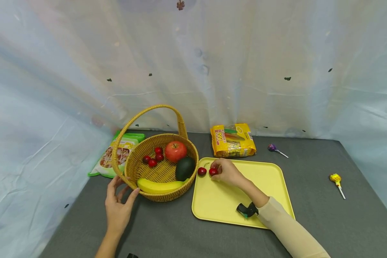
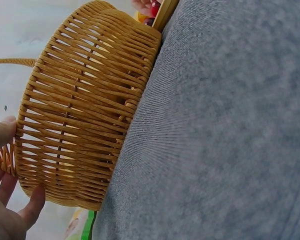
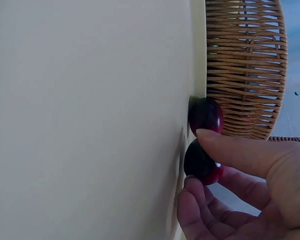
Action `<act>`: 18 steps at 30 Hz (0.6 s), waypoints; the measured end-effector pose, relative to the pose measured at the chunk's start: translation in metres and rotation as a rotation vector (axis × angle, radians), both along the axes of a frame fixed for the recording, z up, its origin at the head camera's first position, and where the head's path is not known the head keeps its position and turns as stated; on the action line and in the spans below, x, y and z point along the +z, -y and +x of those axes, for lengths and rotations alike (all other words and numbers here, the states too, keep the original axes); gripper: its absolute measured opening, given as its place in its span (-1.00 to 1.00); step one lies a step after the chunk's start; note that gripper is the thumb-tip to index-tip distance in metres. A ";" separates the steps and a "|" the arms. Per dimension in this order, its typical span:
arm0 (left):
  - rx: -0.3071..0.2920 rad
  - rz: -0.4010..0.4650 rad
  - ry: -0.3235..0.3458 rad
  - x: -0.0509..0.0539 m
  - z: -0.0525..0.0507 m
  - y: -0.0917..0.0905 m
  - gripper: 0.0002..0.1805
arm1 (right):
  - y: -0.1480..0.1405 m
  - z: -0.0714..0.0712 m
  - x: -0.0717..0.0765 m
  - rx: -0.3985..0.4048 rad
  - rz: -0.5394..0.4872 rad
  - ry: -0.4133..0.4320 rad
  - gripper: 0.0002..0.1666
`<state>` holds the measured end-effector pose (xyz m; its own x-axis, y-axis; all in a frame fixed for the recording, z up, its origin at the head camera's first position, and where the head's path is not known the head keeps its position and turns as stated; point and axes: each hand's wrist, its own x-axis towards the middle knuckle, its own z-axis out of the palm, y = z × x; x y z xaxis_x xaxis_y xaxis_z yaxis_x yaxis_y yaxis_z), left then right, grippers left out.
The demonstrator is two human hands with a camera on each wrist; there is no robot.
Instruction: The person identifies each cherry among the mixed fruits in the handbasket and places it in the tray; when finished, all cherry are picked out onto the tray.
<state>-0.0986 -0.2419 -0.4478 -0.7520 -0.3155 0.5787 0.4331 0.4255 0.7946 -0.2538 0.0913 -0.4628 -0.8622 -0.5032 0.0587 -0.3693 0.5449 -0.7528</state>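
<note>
My right hand [image 1: 228, 173] pinches a dark red cherry [image 1: 214, 172] between thumb and fingers over the left part of the yellow tray [image 1: 219, 211]. A second cherry [image 1: 201, 171] with a stem lies just left of it on the tray. In the right wrist view, the pinched cherry [image 3: 202, 162] is close to the other cherry [image 3: 206, 115]. My left hand [image 1: 118, 206] holds the near left rim of the wicker basket [image 1: 167, 196], fingers at the handle's foot. Inside the basket are a banana [image 1: 159, 187], an apple [image 1: 175, 151], a dark green avocado-like fruit [image 1: 185, 168] and several cherries [image 1: 152, 162].
Behind the tray lies a yellow snack package [image 1: 233, 140]. A green-and-white bag [image 1: 116, 154] is behind the basket at left. To the right are a purple lollipop [image 1: 272, 147] and a yellow lollipop [image 1: 335, 179]. A pale curtain [image 1: 229, 71] hangs behind the grey table [image 1: 322, 215].
</note>
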 end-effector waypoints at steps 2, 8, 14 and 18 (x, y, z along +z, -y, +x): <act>0.005 0.000 0.004 -0.005 -0.002 0.003 -0.19 | 0.000 0.000 -0.001 0.001 -0.001 0.003 -0.67; 0.026 -0.011 0.017 -0.024 -0.008 0.014 -0.15 | 0.001 0.002 0.000 0.001 0.017 0.007 -0.67; 0.021 -0.011 0.012 -0.027 -0.009 0.017 -0.13 | 0.001 0.003 0.002 0.017 0.042 0.000 -0.64; 0.019 -0.011 0.008 -0.027 -0.009 0.017 -0.13 | -0.001 0.002 0.007 0.028 0.077 0.004 -0.59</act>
